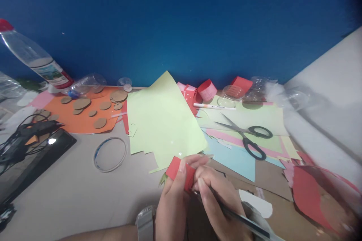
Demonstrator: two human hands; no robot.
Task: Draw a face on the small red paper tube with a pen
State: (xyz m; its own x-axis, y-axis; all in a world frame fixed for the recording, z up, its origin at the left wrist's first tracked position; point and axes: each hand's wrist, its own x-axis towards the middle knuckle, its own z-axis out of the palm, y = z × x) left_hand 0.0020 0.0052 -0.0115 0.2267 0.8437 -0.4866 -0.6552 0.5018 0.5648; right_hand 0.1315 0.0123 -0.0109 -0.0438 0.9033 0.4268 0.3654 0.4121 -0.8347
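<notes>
Blue wall (pixel 169 26) rises straight behind the far edge of a grey desk (pixel 70 188), with a white surface (pixel 333 71) slanting in at the far right corner. Toward the middle of the near edge, the person's left hand (pixel 173 196), a grey watch (pixel 145 222) on its wrist, is closed on a small red paper piece (pixel 173 167), thumb on top and fingers behind. The right hand (pixel 219 190) is curled in a pinch around a dark pen-like tool (pixel 243 220), whose tip lies at the red piece's near side; whether it touches is hard to tell.

Just beyond the hands lies a large pale green sheet (pixel 164 120) with an uneven near edge. To its right, open scissors (pixel 245 135) rest on layered coloured papers, a white marker (pixel 215 106) lying farther back, near a pink-and-red paper ring (pixel 207 89).

Toward the far left corner, a red-capped bottle (pixel 51 71) leans over, near an orange sheet (pixel 70 125) scattered with brown discs (pixel 82 103). Nearer the left edge sits a black device (pixel 63 141) with tangled cables (pixel 19 135); between it and the green sheet lies a thin ring (pixel 111 170).
</notes>
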